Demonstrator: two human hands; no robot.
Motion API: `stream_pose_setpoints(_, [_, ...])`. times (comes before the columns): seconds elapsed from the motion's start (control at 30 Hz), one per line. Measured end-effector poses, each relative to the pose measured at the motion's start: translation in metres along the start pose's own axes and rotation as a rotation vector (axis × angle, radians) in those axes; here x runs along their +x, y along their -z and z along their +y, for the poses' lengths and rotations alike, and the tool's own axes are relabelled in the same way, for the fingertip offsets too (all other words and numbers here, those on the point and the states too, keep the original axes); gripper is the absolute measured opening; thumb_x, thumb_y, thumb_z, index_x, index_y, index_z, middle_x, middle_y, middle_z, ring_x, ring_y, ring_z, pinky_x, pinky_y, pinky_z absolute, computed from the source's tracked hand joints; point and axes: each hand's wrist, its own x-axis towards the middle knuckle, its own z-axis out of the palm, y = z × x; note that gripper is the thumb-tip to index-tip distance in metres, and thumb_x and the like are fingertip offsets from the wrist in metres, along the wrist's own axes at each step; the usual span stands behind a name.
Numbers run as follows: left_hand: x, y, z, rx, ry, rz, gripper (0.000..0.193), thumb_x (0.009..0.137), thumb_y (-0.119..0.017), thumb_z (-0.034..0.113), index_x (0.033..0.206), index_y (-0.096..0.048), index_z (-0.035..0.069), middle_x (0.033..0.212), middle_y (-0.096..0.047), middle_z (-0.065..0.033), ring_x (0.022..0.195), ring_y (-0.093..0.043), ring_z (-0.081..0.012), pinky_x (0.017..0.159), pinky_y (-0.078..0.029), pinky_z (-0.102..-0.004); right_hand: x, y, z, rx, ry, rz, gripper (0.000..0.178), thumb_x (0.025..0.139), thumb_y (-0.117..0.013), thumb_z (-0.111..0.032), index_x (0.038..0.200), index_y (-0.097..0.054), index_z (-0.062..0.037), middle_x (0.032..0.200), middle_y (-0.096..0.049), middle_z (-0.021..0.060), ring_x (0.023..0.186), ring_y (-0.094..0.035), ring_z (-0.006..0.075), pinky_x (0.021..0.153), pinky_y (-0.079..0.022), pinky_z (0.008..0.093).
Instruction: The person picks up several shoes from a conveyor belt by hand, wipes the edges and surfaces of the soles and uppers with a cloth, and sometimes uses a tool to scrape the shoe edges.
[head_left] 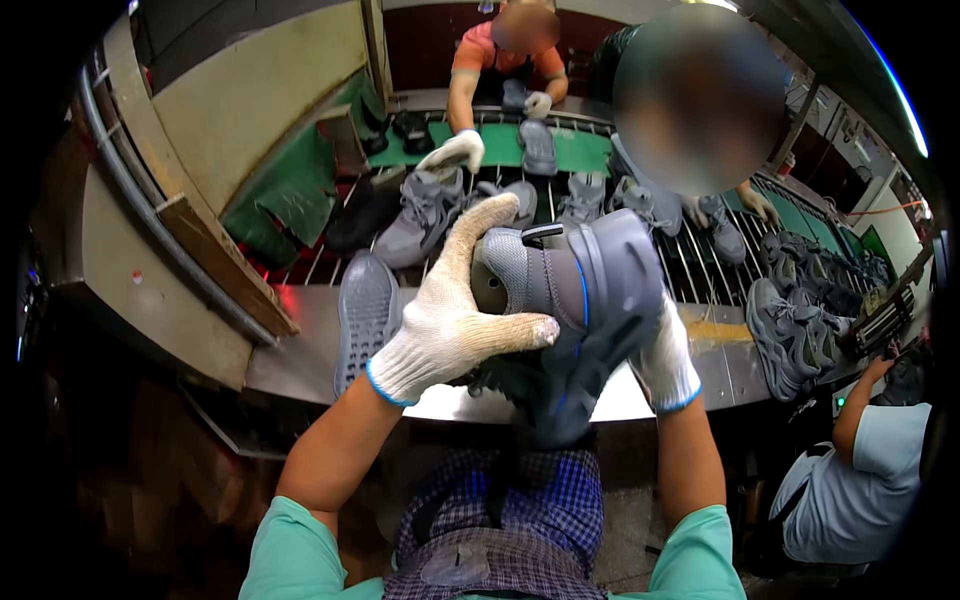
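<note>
Hands both on one grey shoe (575, 300), held up over the near edge of the metal tabletop (727, 372), toe end tipped down toward me. Left hand (440, 310) is clamped on the upper, thumb along its side, other fingers up by the collar; right hand (668, 355) is at the right side, mostly hidden behind the shoe, so can't tell how its fingers grip. Both gloved.

Progress: upper and sole (625, 265) are together at the heel end, so I'd call this pair of parts mostly joined. Toe end is dark and blurred; can't confirm the fit there. My guess is pressing or checking the seam is the step in hand, and setting the shoe down isn't done.

Left of my left hand, a loose-looking grey sole (365, 312) lies on the tabletop, no upper seen on it; probably work left over. Far side, a grey shoe with laces (425, 215) sits on the metal rods (697, 275), more shoes about it. Right side, a cluster of grey shoes (775, 335) looks assembled; finished or waiting, can't tell. Co-worker in orange (470, 60) reaches in from the far side.
</note>
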Motion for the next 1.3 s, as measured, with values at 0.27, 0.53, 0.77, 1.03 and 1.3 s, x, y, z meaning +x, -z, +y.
stream_pose_setpoints(0.27, [0.024, 0.007, -0.029, 0.19, -0.022, 0.261, 0.085, 0.075, -0.094, 0.017, 0.146, -0.048, 0.009, 0.13, -0.059, -0.0091, 0.121, -0.06, -0.0202, 0.108, -0.05, -0.0369, 0.063, 0.014, -0.016, -0.704, 0.116, 0.004, 0.053, 0.106, -0.061, -0.029, 0.152, -0.055, -0.0019, 0.148, -0.061, 0.0155, 0.14, -0.054, 0.0227, 0.119, -0.04, 0.0367])
stream_pose_setpoints(0.53, [-0.056, 0.018, -0.097, -0.033, 0.199, 0.798, 0.064, 0.091, -0.086, 0.017, 0.136, -0.045, -0.001, 0.122, -0.058, -0.013, 0.106, -0.061, -0.0189, 0.096, -0.055, -0.0326, -0.134, 0.138, 0.028, -1.853, -0.249, 0.041, 0.052, 0.094, -0.071, -0.017, 0.145, -0.061, -0.0139, 0.124, -0.063, 0.0193, 0.113, -0.065, 0.0409, 0.098, -0.055, 0.0508])
stream_pose_setpoints(0.77, [-0.169, -0.01, -0.118, 0.46, 0.531, 0.285, 0.073, 0.078, -0.096, 0.035, 0.122, -0.053, -0.005, 0.107, -0.066, -0.0152, 0.087, -0.067, -0.0206, 0.078, -0.058, -0.0362, -0.104, 0.195, 0.03, -1.424, -0.231, 0.295, 0.038, 0.102, -0.059, -0.014, 0.137, -0.065, -0.0012, 0.105, -0.072, 0.0167, 0.093, -0.07, 0.0282, 0.084, -0.056, 0.0409])
stream_pose_setpoints(1.03, [-0.14, -0.013, -0.133, 0.873, -0.182, 0.29, 0.126, 0.064, -0.099, 0.043, 0.161, -0.031, 0.0, 0.153, -0.036, -0.0256, 0.141, -0.043, -0.043, 0.113, -0.048, -0.052, -0.068, -0.018, -0.03, -1.703, -0.12, -0.353, 0.035, 0.096, -0.075, -0.03, 0.122, -0.07, -0.0067, 0.098, -0.075, 0.0209, 0.091, -0.076, 0.0389, 0.079, -0.06, 0.0447])
stream_pose_setpoints(1.3, [-0.093, -0.002, -0.104, 0.982, 0.068, -0.009, 0.128, 0.058, -0.097, 0.046, 0.16, -0.033, 0.0, 0.139, -0.048, -0.0252, 0.124, -0.052, -0.0432, 0.107, -0.045, -0.0532, -0.024, -0.061, 0.006, -1.822, -0.03, -0.422, 0.026, 0.101, -0.067, -0.03, 0.11, -0.067, -0.005, 0.074, -0.071, 0.0203, 0.063, -0.07, 0.0399, 0.058, -0.056, 0.0491])
